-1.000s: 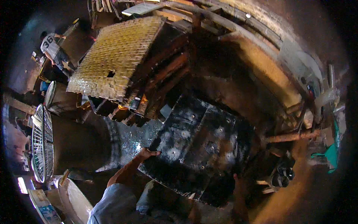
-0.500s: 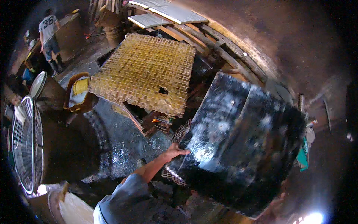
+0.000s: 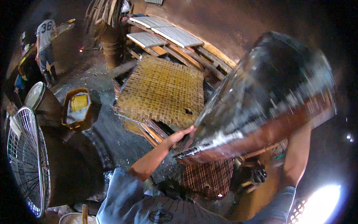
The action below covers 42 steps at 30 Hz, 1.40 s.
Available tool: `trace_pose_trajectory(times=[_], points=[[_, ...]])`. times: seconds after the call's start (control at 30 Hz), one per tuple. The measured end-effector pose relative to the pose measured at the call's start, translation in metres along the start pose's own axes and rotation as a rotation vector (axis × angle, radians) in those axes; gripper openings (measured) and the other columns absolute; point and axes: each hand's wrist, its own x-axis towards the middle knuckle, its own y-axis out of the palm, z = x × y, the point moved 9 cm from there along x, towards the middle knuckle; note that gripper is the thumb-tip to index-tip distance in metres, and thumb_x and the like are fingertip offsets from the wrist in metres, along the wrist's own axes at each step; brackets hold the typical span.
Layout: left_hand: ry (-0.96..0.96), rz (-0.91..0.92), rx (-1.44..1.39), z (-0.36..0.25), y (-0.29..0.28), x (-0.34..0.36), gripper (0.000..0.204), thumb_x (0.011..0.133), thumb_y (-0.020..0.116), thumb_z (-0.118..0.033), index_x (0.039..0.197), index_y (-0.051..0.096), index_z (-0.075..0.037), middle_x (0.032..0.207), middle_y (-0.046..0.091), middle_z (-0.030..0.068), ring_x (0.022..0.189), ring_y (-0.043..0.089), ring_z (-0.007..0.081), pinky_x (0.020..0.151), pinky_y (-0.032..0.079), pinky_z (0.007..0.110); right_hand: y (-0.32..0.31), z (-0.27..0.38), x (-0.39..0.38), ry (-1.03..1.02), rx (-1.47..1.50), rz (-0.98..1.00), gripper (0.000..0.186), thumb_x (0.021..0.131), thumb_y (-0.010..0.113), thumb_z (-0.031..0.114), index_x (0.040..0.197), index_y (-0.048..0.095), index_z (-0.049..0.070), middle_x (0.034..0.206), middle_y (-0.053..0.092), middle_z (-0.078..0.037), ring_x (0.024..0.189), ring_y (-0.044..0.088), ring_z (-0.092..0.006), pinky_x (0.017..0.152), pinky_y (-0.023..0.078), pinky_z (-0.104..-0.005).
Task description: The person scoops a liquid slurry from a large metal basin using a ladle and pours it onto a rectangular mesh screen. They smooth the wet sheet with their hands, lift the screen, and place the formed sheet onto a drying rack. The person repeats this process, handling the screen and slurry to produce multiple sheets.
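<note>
A large dark wooden panel [image 3: 261, 100] with a glossy, white-stained face and a reddish-brown side is tilted up in front of me, slightly blurred. My left hand [image 3: 182, 136] grips its near left corner, thumb on the face and the other fingers out of sight underneath. My right forearm [image 3: 298, 156] rises to the panel's right end, where the panel hides the hand. Left of the panel, a yellowish woven mat [image 3: 164, 89] with a small hole lies on a stack of boards. Below the panel is a brown plaid-patterned surface [image 3: 209, 179].
A tub [image 3: 67, 119] holding a yellow scoop-like thing stands left on the wet floor. Nearer are a dark drum [image 3: 71, 168] and a round wire guard [image 3: 28, 160]. White-topped boards [image 3: 167, 31] lie beyond the mat. Another person [image 3: 45, 44] stands far left.
The panel has swung up and to the right, from facing me to steeply tilted, baring its reddish side. My left hand moved up and right with it, and my right forearm has come into view.
</note>
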Motion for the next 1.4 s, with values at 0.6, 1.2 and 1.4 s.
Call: trace_pose_trajectory(times=[0.6, 1.2, 1.4], points=[[1.236, -0.832, -0.674, -0.131, -0.324, -0.092, 0.074, 0.083, 0.067, -0.022, 0.145, 0.026, -0.013, 0.125, 0.048, 0.0059, 0.111, 0.047, 0.0221, 0.091, 0.041, 0.038, 0.146, -0.202, -0.206, -0.470, -0.589, 0.709, 0.039, 0.076, 0.071, 0.019, 0.110, 0.063, 0.003, 0.063, 0.060, -0.005, 0.057, 0.058, -0.0199, 0.063, 0.045, -0.0328], [1.111, -1.226, -0.615, 0.022, -0.085, -0.017, 0.053, 0.084, 0.059, -0.002, 0.132, 0.039, -0.013, 0.067, 0.051, 0.0004, 0.057, 0.046, 0.0110, 0.052, 0.041, 0.027, -0.227, -0.341, -0.383, 0.206, -0.497, 0.212, 0.029, 0.083, 0.062, -0.001, 0.112, 0.062, 0.003, 0.107, 0.066, -0.011, 0.093, 0.065, -0.0220, 0.076, 0.052, -0.0308], [1.088, -1.230, -0.417, 0.026, -0.132, -0.012, 0.057, 0.066, 0.047, 0.009, 0.118, 0.058, -0.012, 0.089, 0.056, -0.0021, 0.073, 0.053, 0.0152, 0.061, 0.047, 0.032, -0.287, -0.399, -0.464, 0.559, -0.134, 0.248, 0.025, 0.090, 0.055, -0.002, 0.114, 0.059, -0.001, 0.106, 0.065, -0.010, 0.096, 0.064, -0.0171, 0.082, 0.052, -0.0274]])
